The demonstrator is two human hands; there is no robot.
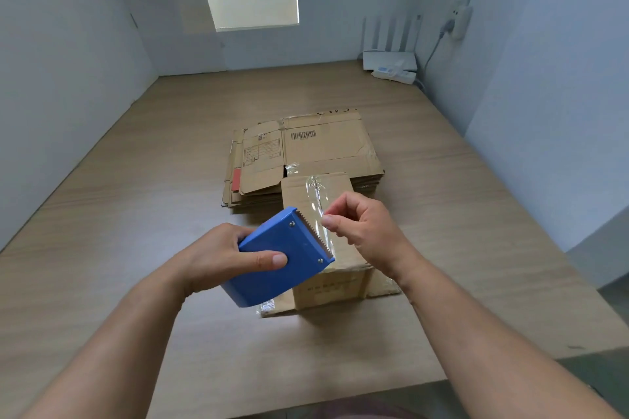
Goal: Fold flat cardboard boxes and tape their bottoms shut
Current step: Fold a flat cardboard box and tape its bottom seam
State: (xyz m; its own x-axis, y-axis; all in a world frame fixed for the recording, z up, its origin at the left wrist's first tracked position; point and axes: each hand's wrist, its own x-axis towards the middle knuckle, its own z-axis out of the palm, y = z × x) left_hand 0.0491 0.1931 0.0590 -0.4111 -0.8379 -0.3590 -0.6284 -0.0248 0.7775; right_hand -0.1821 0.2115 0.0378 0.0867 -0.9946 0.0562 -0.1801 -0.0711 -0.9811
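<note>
Box stands folded on table, likely bottom up, directly under my hands, placed for seam taping; flat stack lies behind. Left hand grips blue tape dispenser, fingers clamped round body, thumb across face, toothed edge tilted up-right so strip feeds. Clear tape runs from teeth. Right hand pinches tape end between thumb and forefinger, other fingers curled, wrist raised over box, probably to draw length.

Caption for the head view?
Blue dispenser in left hand, right hand pinching its tape over a folded box; flat boxes behind.
</note>
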